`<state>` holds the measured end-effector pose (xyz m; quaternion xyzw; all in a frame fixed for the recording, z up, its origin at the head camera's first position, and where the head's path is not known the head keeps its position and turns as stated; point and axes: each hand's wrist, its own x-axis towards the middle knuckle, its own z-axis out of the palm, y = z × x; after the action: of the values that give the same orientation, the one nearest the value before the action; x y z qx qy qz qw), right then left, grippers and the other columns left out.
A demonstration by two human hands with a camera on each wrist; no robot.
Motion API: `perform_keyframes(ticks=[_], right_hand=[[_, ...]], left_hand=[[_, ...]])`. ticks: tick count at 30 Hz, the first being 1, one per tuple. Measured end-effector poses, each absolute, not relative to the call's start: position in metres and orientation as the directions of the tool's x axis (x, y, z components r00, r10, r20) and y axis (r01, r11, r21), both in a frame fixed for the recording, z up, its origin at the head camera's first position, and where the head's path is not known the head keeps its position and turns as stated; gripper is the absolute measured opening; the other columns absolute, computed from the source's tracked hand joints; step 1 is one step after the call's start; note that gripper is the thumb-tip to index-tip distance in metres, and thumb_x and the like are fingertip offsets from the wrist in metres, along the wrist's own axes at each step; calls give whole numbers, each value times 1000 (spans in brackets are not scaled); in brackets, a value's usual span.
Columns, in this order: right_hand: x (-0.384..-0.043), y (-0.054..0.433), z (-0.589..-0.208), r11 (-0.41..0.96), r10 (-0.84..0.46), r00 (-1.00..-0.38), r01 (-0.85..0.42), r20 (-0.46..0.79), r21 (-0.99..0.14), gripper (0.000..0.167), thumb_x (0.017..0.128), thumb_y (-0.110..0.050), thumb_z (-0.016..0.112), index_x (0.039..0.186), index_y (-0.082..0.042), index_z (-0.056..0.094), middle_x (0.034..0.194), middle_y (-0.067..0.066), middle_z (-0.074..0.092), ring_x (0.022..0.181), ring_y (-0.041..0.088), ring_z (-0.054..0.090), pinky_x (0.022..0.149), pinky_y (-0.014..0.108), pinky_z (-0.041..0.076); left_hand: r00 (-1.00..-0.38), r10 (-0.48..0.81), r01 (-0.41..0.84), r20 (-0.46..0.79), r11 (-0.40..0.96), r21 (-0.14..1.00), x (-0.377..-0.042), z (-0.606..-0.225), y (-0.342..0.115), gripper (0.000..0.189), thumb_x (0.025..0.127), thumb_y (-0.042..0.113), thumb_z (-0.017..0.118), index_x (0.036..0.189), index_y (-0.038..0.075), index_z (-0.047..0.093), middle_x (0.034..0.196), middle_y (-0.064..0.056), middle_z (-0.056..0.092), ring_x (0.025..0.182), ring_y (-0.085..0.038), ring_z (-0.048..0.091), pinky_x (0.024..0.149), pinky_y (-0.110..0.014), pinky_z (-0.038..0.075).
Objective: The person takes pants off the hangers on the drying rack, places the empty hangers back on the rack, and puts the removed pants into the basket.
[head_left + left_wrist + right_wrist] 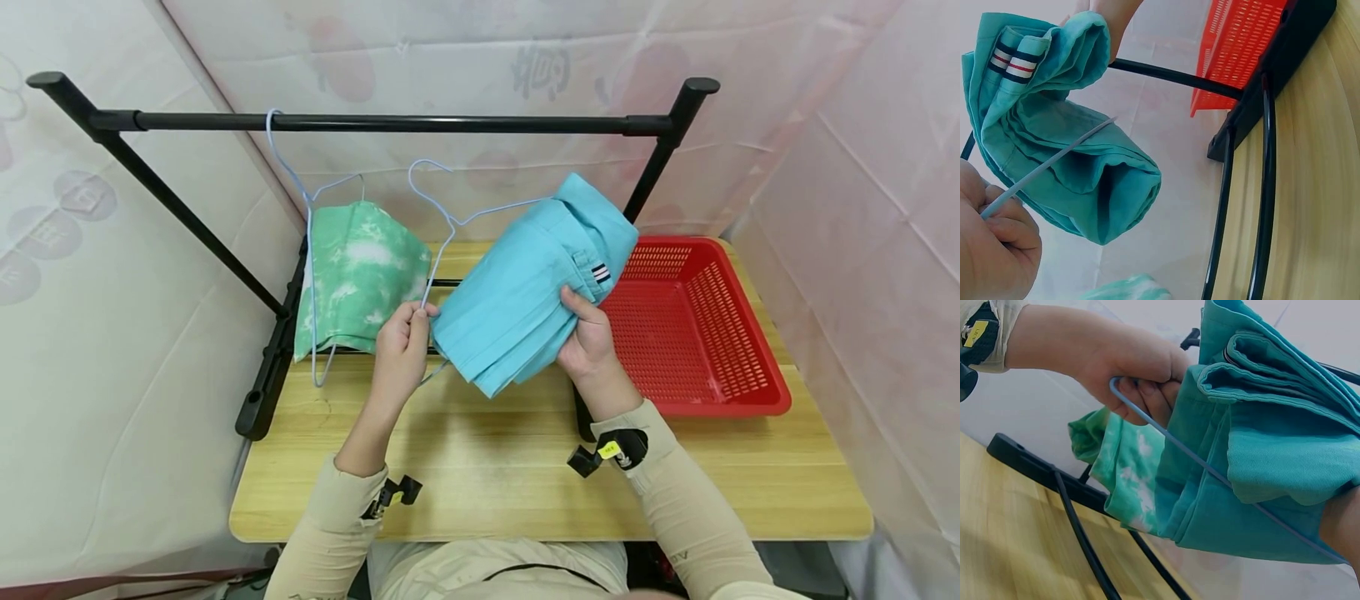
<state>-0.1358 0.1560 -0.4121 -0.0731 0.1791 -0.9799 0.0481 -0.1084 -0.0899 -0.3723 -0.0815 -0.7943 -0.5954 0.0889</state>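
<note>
My left hand (402, 346) grips the left end of a light blue wire hanger (452, 223), whose hook points up, off the rack. Folded turquoise trousers (525, 292) with a small striped tab are on this hanger. My right hand (588, 342) holds their right side, thumb in front; its fingers are hidden behind the cloth. In the right wrist view the hanger's lower wire (1200, 462) runs across the trousers (1260, 531). The left wrist view also shows the wire (1054, 159) over the cloth, leading from the left hand (1000, 244).
A black rack bar (450, 123) spans the back. On its left hangs a green and white tie-dyed garment (367, 267) on another blue hanger (311, 283). A red plastic basket (750, 333) stands right on the wooden table (510, 492). Cloth walls enclose the space.
</note>
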Motion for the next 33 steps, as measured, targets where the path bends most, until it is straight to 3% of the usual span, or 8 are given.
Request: perform_keyframes(ticks=[11,23,33], right_hand=[[-135,158,-410,-947,-115,-984,66,139,-315,45,93,5,62,131,-10,44,125,5,59,115,20,61,103,30,47],[-135,160,-408,-955,-99,-987,58,127,-291,43,92,5,62,129,-8,44,122,6,60,112,21,62,101,30,48],[-134,162,-406,-949,-64,-993,30,100,-315,47,87,4,68,127,-8,46,120,6,61,110,20,62,99,28,48]], left_hand=[[-969,28,242,244,285,928,-112,-380,-93,27,105,3,41,108,-10,65,57,0,33,44,0,25,44,-21,24],[-960,25,273,278,294,916,-124,-409,-101,29,107,19,43,107,6,69,55,0,35,42,-9,27,40,-25,24],[-966,24,252,257,302,920,-122,-404,-99,31,108,12,41,110,-4,66,55,-2,32,40,-1,25,40,-24,22]])
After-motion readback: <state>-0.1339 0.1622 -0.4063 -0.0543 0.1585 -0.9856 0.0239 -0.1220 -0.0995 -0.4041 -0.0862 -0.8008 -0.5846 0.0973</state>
